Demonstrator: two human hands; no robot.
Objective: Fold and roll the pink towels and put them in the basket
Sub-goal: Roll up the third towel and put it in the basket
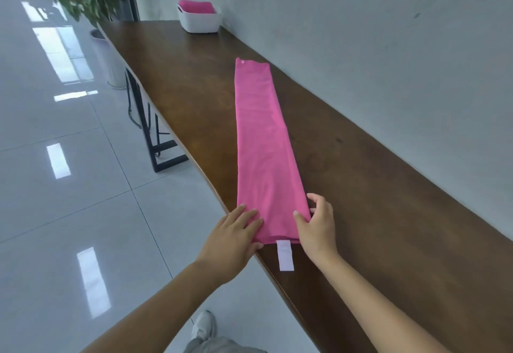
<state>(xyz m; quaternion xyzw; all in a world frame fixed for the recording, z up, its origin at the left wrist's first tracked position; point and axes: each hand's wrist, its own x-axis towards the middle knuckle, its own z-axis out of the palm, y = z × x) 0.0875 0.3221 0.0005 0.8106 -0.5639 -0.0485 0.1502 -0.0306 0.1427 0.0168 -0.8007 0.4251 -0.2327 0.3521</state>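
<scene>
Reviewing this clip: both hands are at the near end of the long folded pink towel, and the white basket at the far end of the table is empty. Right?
Not quite. The head view shows the white basket already holds a pink towel. The left hand and right hand are at the folded towel's near end.

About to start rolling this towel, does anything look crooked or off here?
Little stands out. The pink towel lies flat in a long, even strip on the table. Only its white tag sticks out past the near end, between the left hand and right hand.
</scene>
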